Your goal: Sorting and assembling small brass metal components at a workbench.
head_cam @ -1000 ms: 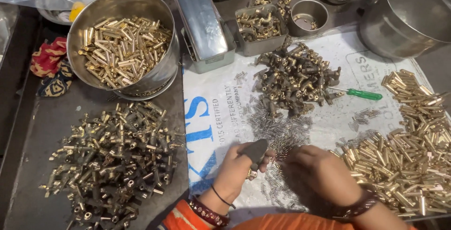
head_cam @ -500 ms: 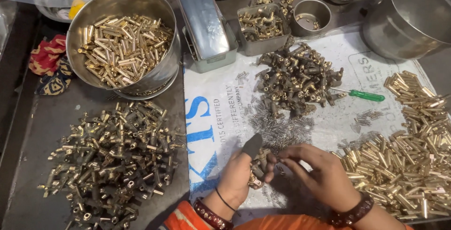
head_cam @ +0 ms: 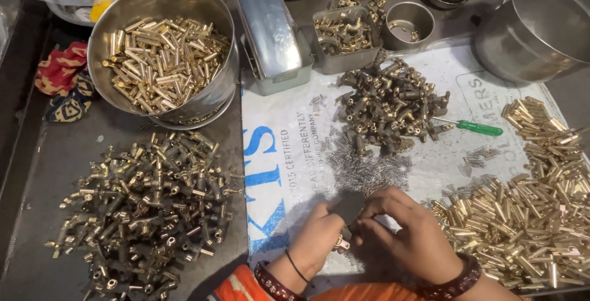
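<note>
My left hand (head_cam: 316, 239) and my right hand (head_cam: 409, 236) meet at the bottom centre over a white printed sack sheet (head_cam: 289, 172). Between their fingers is a small dark piece with a brass fitting (head_cam: 342, 244) below it; both hands pinch it. Just beyond my fingers lies a scatter of small steel springs (head_cam: 369, 166). A heap of brass tubes (head_cam: 528, 221) lies beside my right hand. A pile of dark brass fittings (head_cam: 393, 107) sits farther out on the sheet.
A large heap of assembled brass fittings (head_cam: 147, 209) lies left on the dark tray. A steel bowl of brass tubes (head_cam: 163, 61), a lidded metal box (head_cam: 270, 31), a small tin of parts (head_cam: 347, 37), a steel cup (head_cam: 410, 24), a big steel pot (head_cam: 541, 24) and a green screwdriver (head_cam: 476, 128) stand behind.
My hands have drawn together and moved slightly toward me. The dark piece, held up in my left hand before, is now gripped by both hands.
</note>
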